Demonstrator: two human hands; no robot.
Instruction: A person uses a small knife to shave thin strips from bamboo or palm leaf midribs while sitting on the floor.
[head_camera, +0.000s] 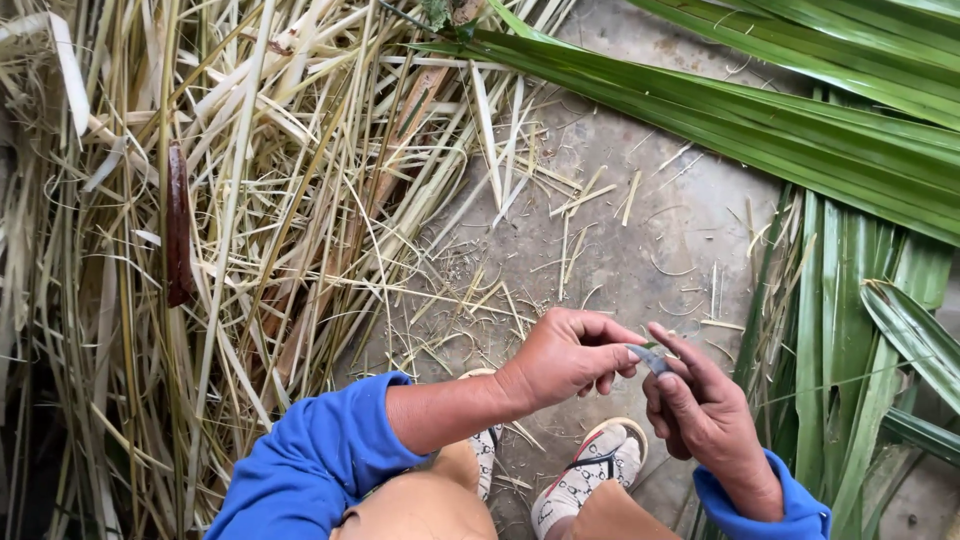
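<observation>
My left hand (566, 355) and my right hand (700, 405) meet low in the view, above my sandalled feet (590, 475). Between the fingertips sits a small grey blade (650, 357), with my right hand's fingers closed around its lower part. My left hand's fingers pinch at the blade's tip, where a thin green sliver of leaf shows. Both arms wear blue sleeves (310, 465).
A thick heap of dry, pale split leaf strips (230, 200) covers the left half. Long fresh green palm leaves (800, 130) lie across the upper right and down the right side. Bare concrete ground (650, 250) with scattered slivers lies between them.
</observation>
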